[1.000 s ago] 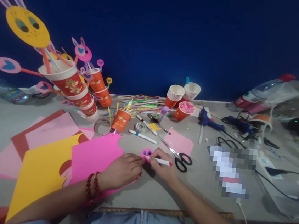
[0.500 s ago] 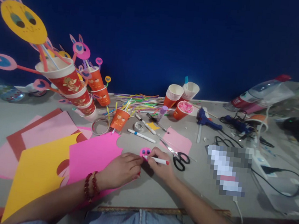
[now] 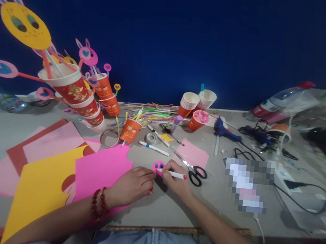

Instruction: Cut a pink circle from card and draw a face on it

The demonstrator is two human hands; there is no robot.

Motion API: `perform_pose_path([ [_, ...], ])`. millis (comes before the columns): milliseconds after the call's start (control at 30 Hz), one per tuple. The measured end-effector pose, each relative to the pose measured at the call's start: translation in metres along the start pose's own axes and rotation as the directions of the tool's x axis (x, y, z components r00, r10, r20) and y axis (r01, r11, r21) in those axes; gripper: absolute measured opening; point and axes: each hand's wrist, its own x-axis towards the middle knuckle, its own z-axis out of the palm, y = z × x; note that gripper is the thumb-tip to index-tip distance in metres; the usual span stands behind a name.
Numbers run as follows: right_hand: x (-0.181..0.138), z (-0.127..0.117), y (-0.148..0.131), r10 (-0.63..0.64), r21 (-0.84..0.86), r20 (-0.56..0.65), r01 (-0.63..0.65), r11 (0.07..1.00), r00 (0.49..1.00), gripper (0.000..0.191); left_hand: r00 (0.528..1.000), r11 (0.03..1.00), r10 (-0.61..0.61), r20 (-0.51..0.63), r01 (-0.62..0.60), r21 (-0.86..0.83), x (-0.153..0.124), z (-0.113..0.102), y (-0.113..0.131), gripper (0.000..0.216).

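Observation:
A small round pink paper face (image 3: pixel 157 164) with two dark eyes lies flat on the table. My right hand (image 3: pixel 174 177) is closed around a white marker with a red end (image 3: pixel 178 175), its tip touching the lower part of the face. My left hand (image 3: pixel 133 185), fingers together and bent, holds the paper face down at its lower left edge. A small red bit shows under that hand, too little to name. Black-handled scissors (image 3: pixel 194 172) lie just right of my right hand. Beneath my left wrist is a bright pink sheet (image 3: pixel 100 166) with cut-out edges.
Yellow card (image 3: pixel 40 179) covers the left side. Decorated paper cups (image 3: pixel 76 89) stand behind it. A tape roll (image 3: pixel 151 137), a blue-banded marker (image 3: pixel 153 148) and a pink paper piece (image 3: pixel 193 152) lie ahead. A glue gun (image 3: pixel 223 130) and cables are at right.
The marker and my right hand have shifted very slightly to the right over the paper face. My left hand stays in place.

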Motion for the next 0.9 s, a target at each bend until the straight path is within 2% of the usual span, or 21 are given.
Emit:
perform_pose_path([
  [100, -0.0006, -0.0008, -0.0021, -0.003, 0.018, -0.043, 0.004, 1.0, 0.999, 0.017, 1.0, 1.0, 0.003, -0.004, -0.003, 0.008, -0.0009, 0.0009, 0.0, 0.013],
  [367, -0.0007, -0.0003, -0.0036, 0.029, -0.023, 0.02, -0.029, 0.999, 0.999, 0.016, 1.0, 1.0, -0.001, -0.003, 0.001, 0.015, -0.0016, 0.0032, -0.001, 0.014],
  [633, 0.0, 0.0, -0.0018, -0.016, -0.08, 0.032, 0.019, 0.997, 0.999, 0.014, 1.0, 1.0, -0.007, 0.0, 0.007, 0.012, -0.0006, 0.002, -0.0003, 0.013],
  [767, -0.0001, -0.0006, -0.0031, -0.009, -0.011, -0.009, 0.009, 1.0, 1.0, 0.016, 1.0, 1.0, -0.004, -0.002, 0.004, 0.011, 0.0, 0.0001, 0.0, 0.013],
  [900, -0.0001, -0.0042, -0.0034, -0.023, 0.071, -0.111, 0.031, 0.997, 0.994, 0.02, 1.0, 1.0, 0.004, 0.002, -0.004, 0.006, -0.0003, -0.0005, -0.0003, 0.014],
])
